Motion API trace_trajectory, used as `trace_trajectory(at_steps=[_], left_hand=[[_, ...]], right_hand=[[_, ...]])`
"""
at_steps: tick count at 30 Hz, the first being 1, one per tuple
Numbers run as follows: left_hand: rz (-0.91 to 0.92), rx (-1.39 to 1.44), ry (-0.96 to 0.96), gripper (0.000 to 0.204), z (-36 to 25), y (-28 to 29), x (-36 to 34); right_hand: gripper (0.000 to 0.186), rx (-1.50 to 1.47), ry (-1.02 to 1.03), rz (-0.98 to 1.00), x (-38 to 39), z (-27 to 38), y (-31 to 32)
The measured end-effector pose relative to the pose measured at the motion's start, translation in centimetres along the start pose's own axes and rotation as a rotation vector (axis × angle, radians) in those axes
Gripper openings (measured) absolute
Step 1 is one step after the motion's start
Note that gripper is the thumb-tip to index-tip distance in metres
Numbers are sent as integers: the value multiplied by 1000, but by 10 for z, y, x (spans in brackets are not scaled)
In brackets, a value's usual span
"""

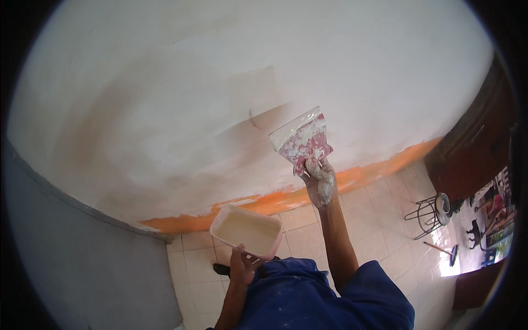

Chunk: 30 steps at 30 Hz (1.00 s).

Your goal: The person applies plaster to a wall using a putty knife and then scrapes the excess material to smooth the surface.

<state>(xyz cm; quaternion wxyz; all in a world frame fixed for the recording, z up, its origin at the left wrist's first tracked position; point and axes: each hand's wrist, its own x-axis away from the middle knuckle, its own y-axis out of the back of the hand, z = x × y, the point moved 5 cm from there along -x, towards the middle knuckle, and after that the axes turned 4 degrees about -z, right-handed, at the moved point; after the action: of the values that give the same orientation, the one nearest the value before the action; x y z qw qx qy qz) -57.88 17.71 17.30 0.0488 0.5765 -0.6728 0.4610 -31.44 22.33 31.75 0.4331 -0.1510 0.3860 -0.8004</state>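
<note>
Putty knife [305, 144] loosely gripped in right hand [312, 188] by pale-crusted handle [325, 192], wide blade [300, 127] angled up before white wall [374, 71]; cannot tell if touching. Rectangular pink tub [275, 248] clasped at near rim by left hand [242, 267], just ahead of blue shirt [297, 297]. Orange band [280, 203] along wall base.

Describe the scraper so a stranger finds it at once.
Find the white wall above the orange strip. In front, the right hand holds the scraper. Unlike the pale tub in the left hand, it is flared, red and white-smeared.
</note>
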Motion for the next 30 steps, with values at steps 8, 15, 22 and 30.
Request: trace_trajectory(at_steps=[8,15,22,30], left_hand=[[-5,19,3,52,19,46,16],[-35,33,-45,54,9,46,38],[-38,54,-32,52,-24,37,59],[-39,36,-34,54,-44,22,34]], right_hand=[[30,-124,126,80,-46,4,10],[16,96,60,-297,-66,12,-18],[12,-103,-5,-361,-63,-24,19],[15,-47,79,-335,-29,-19,22]])
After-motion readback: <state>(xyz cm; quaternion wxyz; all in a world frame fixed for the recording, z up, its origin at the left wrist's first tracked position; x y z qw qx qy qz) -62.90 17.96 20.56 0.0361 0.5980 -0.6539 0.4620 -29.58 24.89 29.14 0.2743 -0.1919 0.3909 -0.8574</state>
